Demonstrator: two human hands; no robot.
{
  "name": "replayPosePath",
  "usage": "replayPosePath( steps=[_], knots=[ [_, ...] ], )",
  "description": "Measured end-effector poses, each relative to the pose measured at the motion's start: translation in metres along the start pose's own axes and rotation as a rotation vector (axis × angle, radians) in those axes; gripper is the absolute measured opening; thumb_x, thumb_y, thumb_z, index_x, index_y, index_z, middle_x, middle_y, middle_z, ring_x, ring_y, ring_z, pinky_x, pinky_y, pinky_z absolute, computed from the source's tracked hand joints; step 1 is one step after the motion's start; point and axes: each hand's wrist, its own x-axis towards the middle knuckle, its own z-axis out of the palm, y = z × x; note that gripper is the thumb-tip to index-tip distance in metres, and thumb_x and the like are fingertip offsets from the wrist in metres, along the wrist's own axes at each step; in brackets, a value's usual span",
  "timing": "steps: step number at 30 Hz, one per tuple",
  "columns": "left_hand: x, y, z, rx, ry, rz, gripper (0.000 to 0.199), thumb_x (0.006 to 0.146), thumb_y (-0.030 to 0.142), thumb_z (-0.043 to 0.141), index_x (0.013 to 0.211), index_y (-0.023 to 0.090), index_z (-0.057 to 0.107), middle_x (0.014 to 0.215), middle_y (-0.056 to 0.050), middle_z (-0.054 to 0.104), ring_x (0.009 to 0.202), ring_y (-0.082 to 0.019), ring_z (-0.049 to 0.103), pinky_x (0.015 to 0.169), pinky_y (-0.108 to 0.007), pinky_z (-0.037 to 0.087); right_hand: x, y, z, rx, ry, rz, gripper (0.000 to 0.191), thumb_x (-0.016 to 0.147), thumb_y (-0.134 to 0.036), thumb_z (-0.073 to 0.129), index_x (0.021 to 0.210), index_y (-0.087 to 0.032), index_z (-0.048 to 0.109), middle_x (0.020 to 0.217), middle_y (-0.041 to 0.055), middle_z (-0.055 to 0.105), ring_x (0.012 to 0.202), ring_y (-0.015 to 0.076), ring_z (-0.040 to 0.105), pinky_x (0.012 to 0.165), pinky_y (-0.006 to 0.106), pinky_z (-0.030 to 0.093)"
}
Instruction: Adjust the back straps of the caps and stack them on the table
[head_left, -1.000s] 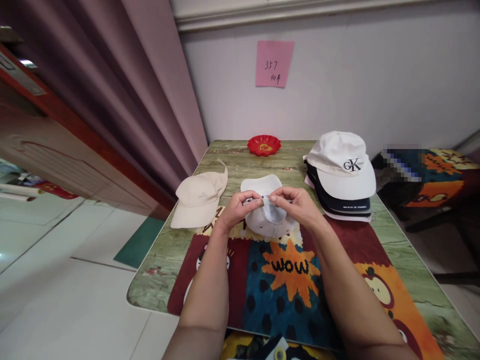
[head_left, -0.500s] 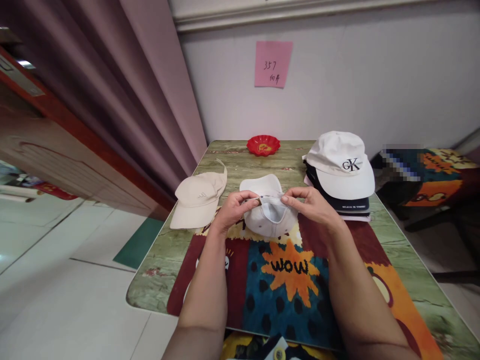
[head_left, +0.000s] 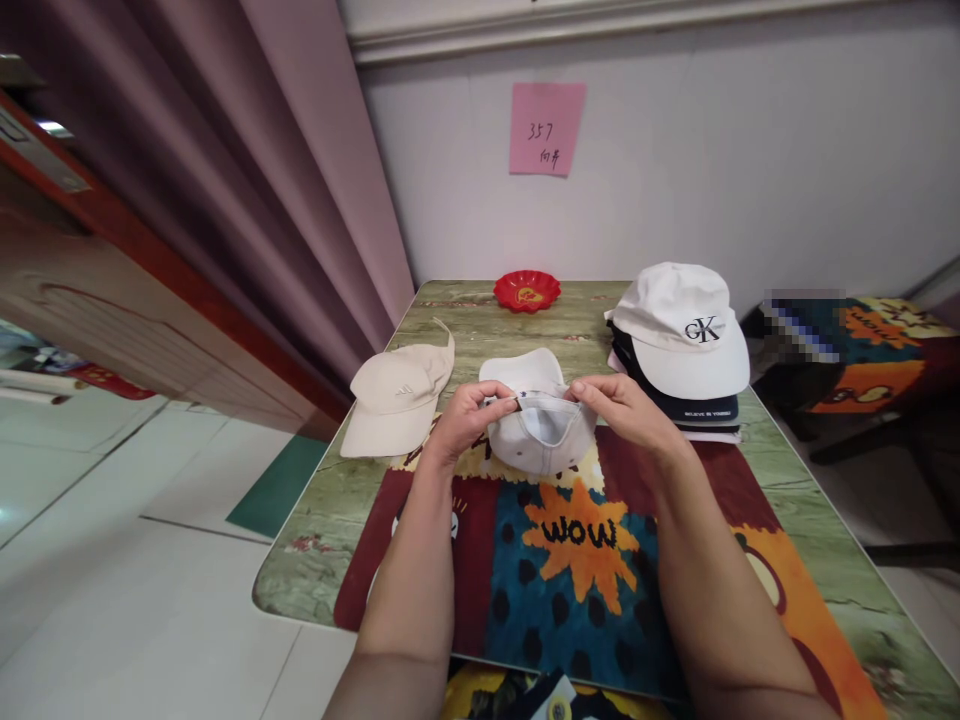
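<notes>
A white cap [head_left: 547, 445] lies at the middle of the table, its brim pointing away from me and its back opening facing me. My left hand [head_left: 474, 415] pinches the left end of the strap at that opening. On the right side, my right hand [head_left: 616, 402] pinches the strap's other end between thumb and fingers. To the left is a beige cap [head_left: 397, 395] with its strap sticking up at the back. A stack of caps stands at the right, topped by a white cap with black letters [head_left: 686, 325].
A red scalloped dish [head_left: 526, 291] sits at the table's far edge. Under the caps and my arms a colourful mat [head_left: 577, 590] covers part of the green wood-patterned table [head_left: 300, 560]. A pink note [head_left: 547, 130] is on the wall. Another patterned surface [head_left: 877, 340] stands beyond the right side.
My right hand has shifted slightly right along the strap. My left hand and the cap have stayed nearly in place.
</notes>
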Motion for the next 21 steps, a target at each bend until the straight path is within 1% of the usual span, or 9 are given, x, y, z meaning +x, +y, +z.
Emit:
replayPosePath(
  steps=[4, 6, 8, 11, 12, 14, 17, 19, 21],
  knots=[
    [0.0, 0.003, 0.001, 0.009, -0.015, 0.014, 0.024, 0.087, 0.039, 0.07, 0.086, 0.015, 0.073, 0.088, -0.004, 0.07, 0.084, -0.017, 0.06, 0.08, -0.027, 0.044, 0.0, 0.003, -0.002, -0.019, -0.025, -0.024, 0.043, 0.094, -0.054, 0.057, 0.081, -0.017, 0.074, 0.074, 0.0008, 0.068, 0.07, 0.0169, 0.058, 0.063, 0.027, 0.041],
    [0.001, 0.003, 0.002, 0.011, -0.006, 0.012, 0.025, 0.087, 0.04, 0.07, 0.086, 0.016, 0.074, 0.087, -0.004, 0.071, 0.084, -0.017, 0.061, 0.08, -0.027, 0.044, 0.0, 0.009, -0.004, -0.022, 0.015, -0.039, 0.034, 0.096, -0.045, 0.055, 0.093, -0.018, 0.076, 0.086, 0.0029, 0.074, 0.08, 0.0195, 0.065, 0.072, 0.028, 0.048],
    [0.001, 0.002, 0.003, 0.0, 0.038, -0.005, 0.025, 0.085, 0.041, 0.072, 0.087, 0.016, 0.075, 0.086, -0.004, 0.071, 0.083, -0.018, 0.062, 0.079, -0.027, 0.045, 0.001, 0.019, -0.007, -0.094, 0.109, -0.04, 0.03, 0.096, -0.032, 0.05, 0.108, -0.02, 0.076, 0.099, 0.0053, 0.076, 0.092, 0.0218, 0.069, 0.083, 0.032, 0.052],
    [0.002, 0.0, 0.003, -0.023, 0.126, -0.014, 0.033, 0.091, 0.046, 0.062, 0.088, 0.016, 0.076, 0.089, -0.006, 0.074, 0.089, -0.02, 0.066, 0.085, -0.029, 0.047, 0.004, 0.039, -0.011, -0.383, 0.241, -0.026, 0.043, 0.09, -0.014, 0.047, 0.123, -0.022, 0.072, 0.114, 0.0088, 0.075, 0.101, 0.025, 0.07, 0.093, 0.04, 0.053],
    [0.002, -0.002, 0.001, -0.023, 0.14, -0.008, 0.037, 0.095, 0.046, 0.055, 0.092, 0.016, 0.077, 0.091, -0.007, 0.075, 0.094, -0.021, 0.067, 0.09, -0.03, 0.047, 0.005, 0.045, -0.011, -0.476, 0.248, -0.03, 0.048, 0.087, -0.01, 0.047, 0.127, -0.023, 0.07, 0.119, 0.0096, 0.073, 0.103, 0.026, 0.07, 0.094, 0.042, 0.053],
    [0.003, -0.006, -0.005, 0.007, 0.143, -0.013, 0.037, 0.097, 0.04, 0.048, 0.101, 0.016, 0.076, 0.095, -0.007, 0.076, 0.1, -0.022, 0.067, 0.096, -0.033, 0.047, 0.007, 0.057, -0.01, -0.577, 0.196, -0.052, 0.06, 0.082, -0.006, 0.05, 0.137, -0.026, 0.065, 0.13, 0.0096, 0.068, 0.109, 0.0274, 0.068, 0.097, 0.043, 0.054],
    [0.003, -0.017, -0.017, 0.196, 0.149, -0.053, 0.03, 0.086, 0.019, 0.05, 0.104, 0.018, 0.074, 0.105, -0.007, 0.075, 0.103, -0.022, 0.066, 0.099, -0.037, 0.048, 0.01, 0.069, -0.005, -0.6, 0.09, -0.102, 0.073, 0.078, -0.004, 0.055, 0.146, -0.033, 0.056, 0.143, 0.0071, 0.06, 0.122, 0.0285, 0.064, 0.104, 0.045, 0.052],
    [0.002, -0.026, -0.026, 0.401, 0.161, -0.05, 0.038, 0.075, 0.007, 0.047, 0.098, 0.019, 0.076, 0.112, -0.008, 0.074, 0.111, -0.024, 0.064, 0.105, -0.041, 0.046, 0.011, 0.073, -0.001, -0.602, 0.063, -0.118, 0.076, 0.079, -0.005, 0.057, 0.149, -0.036, 0.052, 0.149, 0.0067, 0.054, 0.13, 0.0295, 0.059, 0.108, 0.046, 0.051],
    [0.001, -0.033, -0.033, 0.565, 0.151, -0.041, 0.044, 0.068, 0.002, 0.047, 0.094, 0.02, 0.078, 0.117, -0.008, 0.073, 0.118, -0.025, 0.062, 0.11, -0.045, 0.042, 0.012, 0.072, 0.003, -0.598, 0.063, -0.116, 0.079, 0.082, -0.008, 0.058, 0.154, -0.037, 0.045, 0.156, 0.0071, 0.047, 0.137, 0.0305, 0.054, 0.108, 0.047, 0.05]
  ],
)
